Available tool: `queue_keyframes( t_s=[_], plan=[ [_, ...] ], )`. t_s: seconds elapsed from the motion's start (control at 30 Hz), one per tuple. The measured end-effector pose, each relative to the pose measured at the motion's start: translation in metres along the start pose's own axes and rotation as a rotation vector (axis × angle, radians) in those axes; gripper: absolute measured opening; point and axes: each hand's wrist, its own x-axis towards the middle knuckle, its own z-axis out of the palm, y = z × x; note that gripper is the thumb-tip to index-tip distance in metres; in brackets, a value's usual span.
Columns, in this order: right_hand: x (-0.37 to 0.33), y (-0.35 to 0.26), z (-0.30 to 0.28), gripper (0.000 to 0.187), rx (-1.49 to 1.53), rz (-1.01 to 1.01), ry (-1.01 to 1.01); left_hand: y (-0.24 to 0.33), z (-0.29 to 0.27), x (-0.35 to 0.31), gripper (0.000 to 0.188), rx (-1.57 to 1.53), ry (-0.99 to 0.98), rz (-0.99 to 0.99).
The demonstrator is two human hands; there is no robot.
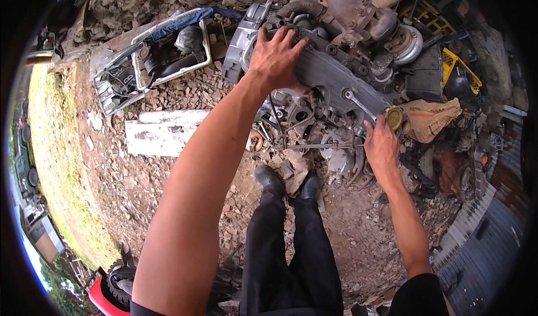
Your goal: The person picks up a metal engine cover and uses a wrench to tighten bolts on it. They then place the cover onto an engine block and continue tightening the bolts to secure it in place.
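Observation:
A grey metal engine cover lies across the top of an engine. My left hand rests on its left end, fingers spread over the surface. Near the cover's right end, a combination wrench has its ring end at a bolt on the cover. My right hand is closed at the wrench's lower end, fingertips pinching it. Just beside those fingers sits a round yellow cap. Rusty turbo and exhaust parts rise behind the cover.
Loose engine parts lie below the engine. A torn brown paper sack is to the right, near a yellow crate. At left are a white panel and a white frame. Corrugated metal sheets stand at lower right.

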Motion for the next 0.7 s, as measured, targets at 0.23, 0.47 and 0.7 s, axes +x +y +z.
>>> queue_keyframes(
  t_s=[0.23, 0.47, 0.7],
  plan=[
    [0.001, -0.032, 0.011, 0.027, 0.052, -0.048, -0.312, -0.004, 0.013, -0.002, 0.13, 0.016, 0.103, 0.026],
    [-0.007, -0.029, 0.014, 0.031, 0.012, -0.182, -0.296, -0.003, 0.001, 0.0, 0.129, 0.007, -0.01, 0.002],
    [0.042, -0.054, 0.032, 0.035, 0.119, -0.616, 0.043, -0.002, 0.002, -0.003, 0.127, 0.017, 0.048, -0.002]
  ],
)
